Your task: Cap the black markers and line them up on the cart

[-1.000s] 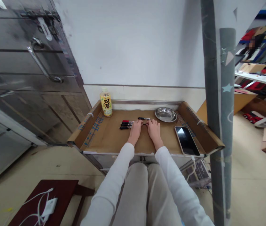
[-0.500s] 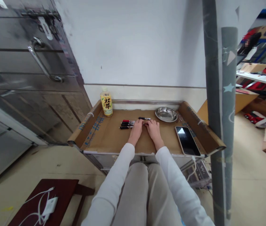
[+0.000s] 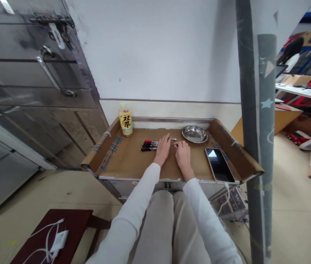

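My left hand (image 3: 163, 147) lies over a pen, closed around it as far as I can see; the pen's end (image 3: 174, 139) sticks out to the right of the fingers. Close beside it, my right hand (image 3: 183, 151) is closed in a pinch on a small dark, thin piece (image 3: 174, 145) too small to name. To the left of my left hand, several pens (image 3: 148, 145) with red or black ends lie side by side, their right parts hidden by that hand. All of this is on the cardboard-lined top (image 3: 128, 157) of a small table.
A yellow-labelled drink bottle (image 3: 126, 123) stands at the back left. At the right are a round metal dish (image 3: 194, 134) and a phone (image 3: 219, 165) with a white cable. Raised cardboard sides (image 3: 235, 146) edge the table. A grey wrapped pole (image 3: 260, 146) stands at right.
My left hand has moved slightly right and forward, over the pen at the back. My right hand has shifted right, away from the left, and its fingers have curled in.
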Motion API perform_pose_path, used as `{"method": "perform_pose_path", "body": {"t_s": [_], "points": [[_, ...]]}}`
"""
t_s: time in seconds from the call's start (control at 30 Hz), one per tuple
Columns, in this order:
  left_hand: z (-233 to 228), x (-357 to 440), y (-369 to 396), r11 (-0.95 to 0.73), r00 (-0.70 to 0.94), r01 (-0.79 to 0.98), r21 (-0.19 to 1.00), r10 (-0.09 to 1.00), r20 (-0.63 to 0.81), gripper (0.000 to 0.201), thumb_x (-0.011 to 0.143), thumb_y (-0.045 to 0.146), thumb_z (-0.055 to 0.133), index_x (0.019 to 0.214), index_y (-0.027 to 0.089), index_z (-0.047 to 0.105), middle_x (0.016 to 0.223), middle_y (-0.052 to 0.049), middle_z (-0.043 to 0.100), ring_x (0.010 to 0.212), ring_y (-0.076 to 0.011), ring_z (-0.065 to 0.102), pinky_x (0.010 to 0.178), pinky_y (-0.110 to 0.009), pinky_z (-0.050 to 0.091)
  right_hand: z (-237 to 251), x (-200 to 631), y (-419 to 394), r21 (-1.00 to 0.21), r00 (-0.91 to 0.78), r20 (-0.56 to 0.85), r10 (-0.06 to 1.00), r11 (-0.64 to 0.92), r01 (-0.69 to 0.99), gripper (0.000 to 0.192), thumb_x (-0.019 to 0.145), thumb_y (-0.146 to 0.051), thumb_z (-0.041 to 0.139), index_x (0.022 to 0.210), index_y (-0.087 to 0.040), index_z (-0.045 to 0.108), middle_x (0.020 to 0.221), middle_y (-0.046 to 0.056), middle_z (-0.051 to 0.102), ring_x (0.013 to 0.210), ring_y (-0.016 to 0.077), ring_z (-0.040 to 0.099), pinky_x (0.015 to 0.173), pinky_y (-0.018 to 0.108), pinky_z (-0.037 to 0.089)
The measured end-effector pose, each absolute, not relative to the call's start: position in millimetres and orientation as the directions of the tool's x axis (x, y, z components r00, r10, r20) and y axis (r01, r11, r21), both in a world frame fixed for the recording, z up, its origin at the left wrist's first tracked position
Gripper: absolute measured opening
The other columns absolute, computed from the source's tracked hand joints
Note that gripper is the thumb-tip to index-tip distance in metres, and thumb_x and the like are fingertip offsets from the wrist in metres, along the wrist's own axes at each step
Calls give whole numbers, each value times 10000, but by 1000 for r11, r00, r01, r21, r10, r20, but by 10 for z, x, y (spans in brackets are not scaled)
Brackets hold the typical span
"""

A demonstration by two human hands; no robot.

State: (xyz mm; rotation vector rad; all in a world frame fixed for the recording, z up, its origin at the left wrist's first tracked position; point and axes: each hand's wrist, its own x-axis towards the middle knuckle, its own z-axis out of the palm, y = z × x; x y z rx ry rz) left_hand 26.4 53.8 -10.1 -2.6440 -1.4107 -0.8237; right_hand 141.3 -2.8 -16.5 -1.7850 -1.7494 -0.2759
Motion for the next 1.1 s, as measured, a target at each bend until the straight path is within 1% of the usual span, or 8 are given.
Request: {"method": "perform_pose_path", "body": {"t_s": [0.1, 0.2, 0.27, 0.37, 0.47, 0.63, 0.87, 1.1], "points": [[-64, 297, 598, -600, 486, 784, 163, 755, 441, 429, 899, 31, 373, 1281, 147, 532, 1385, -172, 536, 1337, -240, 445, 1081, -441, 356, -142, 1404, -70, -350, 143, 608, 781, 103, 931, 280, 994, -208, 331, 1021, -135, 601, 1047, 143, 596, 883, 235, 495, 790, 336, 351], [-48, 269, 539, -587, 506, 801, 116, 768, 393, 249, 944, 144, 430, 1138, 134, 587, 1206, -162, 626, 1221, -255, 518, 1021, -430, 385, -137, 1401, -72, -415, 166, 646, 745, 160, 896, 282, 990, -194, 308, 1016, -129, 581, 1029, 144, 587, 892, 233, 494, 809, 337, 365], [-62, 218, 427, -550, 484, 829, 100, 796, 365, 197, 958, 235, 461, 1063, 136, 596, 1158, -156, 624, 1151, -269, 536, 976, -430, 398, -146, 1405, -68, -455, 186, 661, 727, 191, 870, 271, 985, -189, 310, 1007, -134, 575, 1021, 138, 584, 908, 232, 497, 822, 337, 371], [-84, 131, 234, -529, 447, 837, 141, 809, 381, 178, 957, 265, 485, 1055, 158, 588, 1126, -119, 622, 1115, -257, 535, 969, -412, 382, -165, 1415, -68, -491, 224, 666, 712, 192, 850, 258, 978, -185, 320, 998, -140, 573, 1011, 134, 584, 913, 232, 498, 821, 339, 368], [-59, 77, 117, -539, 422, 815, 214, 804, 419, 182, 974, 229, 448, 1101, 190, 573, 1102, -77, 632, 1078, -218, 549, 973, -376, 360, -176, 1421, -76, -480, 240, 653, 718, 147, 865, 244, 974, -182, 332, 1002, -139, 571, 1016, 135, 587, 907, 231, 502, 806, 335, 357], [27, 66, 87, -504, 327, 811, 296, 811, 485, 231, 982, 223, 431, 1151, 221, 589, 1124, -62, 634, 1057, -209, 561, 951, -344, 368, -156, 1396, -106, -435, 224, 643, 732, 109, 894, 250, 986, -199, 326, 1013, -140, 568, 1022, 139, 599, 910, 240, 506, 810, 340, 352], [28, 57, 74, -548, 331, 784, 293, 767, 549, 247, 975, 221, 452, 1162, 240, 613, 1118, -49, 644, 1040, -195, 566, 959, -327, 376, -109, 1364, -156, -354, 188, 637, 747, 67, 933, 297, 999, -196, 290, 1034, -138, 579, 1034, 136, 627, 910, 249, 500, 826, 344, 333], [67, 47, 41, -563, 351, 773, 291, 763, 543, 257, 981, 211, 434, 1162, 240, 613, 1125, -50, 642, 1059, -194, 570, 970, -333, 387, -74, 1363, -178, -351, 192, 586, 787, 33, 936, 309, 994, -187, 298, 1032, -157, 603, 1023, 127, 658, 887, 237, 556, 804, 341, 365]]}}
